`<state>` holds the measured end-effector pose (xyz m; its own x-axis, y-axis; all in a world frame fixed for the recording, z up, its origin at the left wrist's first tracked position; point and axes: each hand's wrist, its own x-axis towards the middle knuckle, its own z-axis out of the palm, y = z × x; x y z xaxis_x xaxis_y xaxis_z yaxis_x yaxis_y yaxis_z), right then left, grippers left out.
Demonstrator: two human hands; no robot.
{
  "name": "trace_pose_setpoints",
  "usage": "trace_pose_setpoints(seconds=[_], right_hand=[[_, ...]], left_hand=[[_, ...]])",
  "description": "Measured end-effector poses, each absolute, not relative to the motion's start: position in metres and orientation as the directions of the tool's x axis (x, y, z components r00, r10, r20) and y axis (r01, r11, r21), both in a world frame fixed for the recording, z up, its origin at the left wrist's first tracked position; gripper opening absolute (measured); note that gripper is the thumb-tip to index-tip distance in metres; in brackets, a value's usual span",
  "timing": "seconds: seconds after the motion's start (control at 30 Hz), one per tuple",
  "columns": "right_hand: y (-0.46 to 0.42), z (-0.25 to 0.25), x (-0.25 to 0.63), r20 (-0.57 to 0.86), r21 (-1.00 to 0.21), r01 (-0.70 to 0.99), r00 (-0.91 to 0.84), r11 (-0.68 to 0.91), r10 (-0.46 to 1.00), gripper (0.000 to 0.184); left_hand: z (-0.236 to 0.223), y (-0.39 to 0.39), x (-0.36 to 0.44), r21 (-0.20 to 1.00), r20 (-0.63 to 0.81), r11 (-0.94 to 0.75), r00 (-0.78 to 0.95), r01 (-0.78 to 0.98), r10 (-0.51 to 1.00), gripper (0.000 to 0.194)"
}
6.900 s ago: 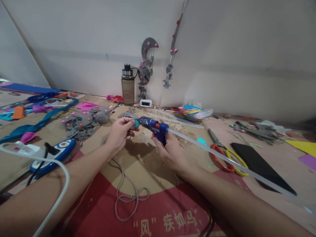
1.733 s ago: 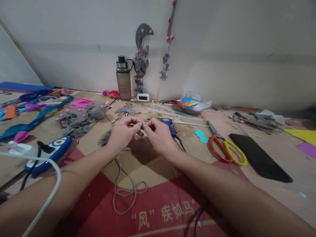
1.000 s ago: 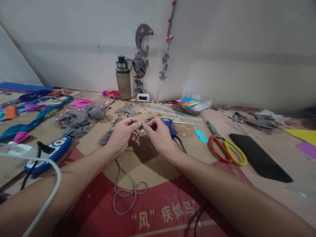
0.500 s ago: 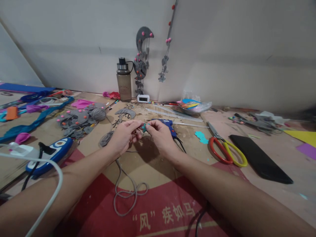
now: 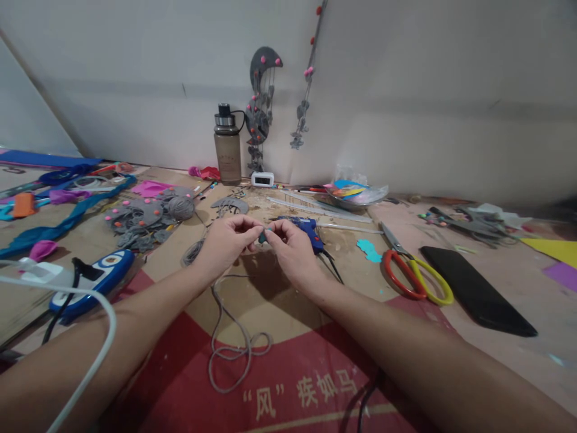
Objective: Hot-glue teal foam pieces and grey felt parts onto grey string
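Between the fingertips of both hands is a small teal piece (image 5: 262, 236), mostly hidden, so its shape cannot be made out. My left hand (image 5: 232, 243) pinches it from the left, fingers closed. From the other side my right hand (image 5: 291, 246) grips it with thumb and forefinger. Just behind my right hand lies a blue glue gun (image 5: 307, 230). Grey cord (image 5: 246, 355) trails in loops on the table below my hands, and a coil of it (image 5: 193, 252) sits beside my left wrist. Teal scraps (image 5: 368, 250) lie to the right.
On the right are scissors (image 5: 406, 273) and a black phone-like slab (image 5: 478, 291). A bottle (image 5: 228, 150) and small clock (image 5: 262, 179) stand by the wall. Grey felt pieces (image 5: 139, 216) with pompoms lie left, near a blue power strip (image 5: 94, 285). A white cable (image 5: 110, 325) crosses my left forearm.
The teal piece has turned and is more covered by my fingers now. My left fingers have closed in nearer to it. The things on the table lie as before.
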<state>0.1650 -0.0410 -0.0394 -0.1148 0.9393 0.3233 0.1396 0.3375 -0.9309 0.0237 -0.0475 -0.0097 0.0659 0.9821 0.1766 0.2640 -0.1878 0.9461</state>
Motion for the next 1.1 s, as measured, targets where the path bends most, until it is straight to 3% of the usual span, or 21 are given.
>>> trace_pose_setpoints(seconds=[0.1, 0.37, 0.53, 0.7, 0.9, 1.1], right_hand=[[-0.039, -0.045, 0.164, 0.334, -0.920, 0.173, -0.118, 0.351, 0.935, 0.018], [-0.037, -0.048, 0.165, 0.178, -0.966, 0.158, -0.174, 0.206, 0.969, 0.014], [-0.044, -0.042, 0.164, 0.251, -0.954, 0.110, -0.219, 0.279, 0.943, 0.015], [-0.056, -0.036, 0.162, 0.325, -0.919, 0.114, -0.329, 0.379, 0.887, 0.012], [-0.060, -0.034, 0.163, 0.433, -0.779, 0.276, -0.412, 0.563, 0.802, 0.013], [-0.064, -0.037, 0.161, 0.446, -0.602, 0.407, -0.542, 0.687, 0.712, 0.018]], left_hand=[[-0.010, -0.046, 0.021, 0.923, 0.225, -0.230, 0.053, 0.308, 0.973, 0.017], [-0.013, -0.038, 0.016, 0.925, 0.264, -0.242, -0.037, 0.294, 0.964, 0.021], [-0.016, -0.034, 0.013, 0.949, 0.240, -0.214, -0.090, 0.232, 0.967, 0.023], [-0.021, -0.030, 0.013, 0.976, 0.218, -0.215, -0.085, 0.041, 0.972, 0.021], [-0.024, -0.026, 0.014, 0.974, 0.146, -0.158, -0.084, -0.161, 0.986, 0.024], [-0.023, -0.025, 0.013, 0.961, 0.090, -0.109, -0.082, -0.253, 0.992, 0.026]])
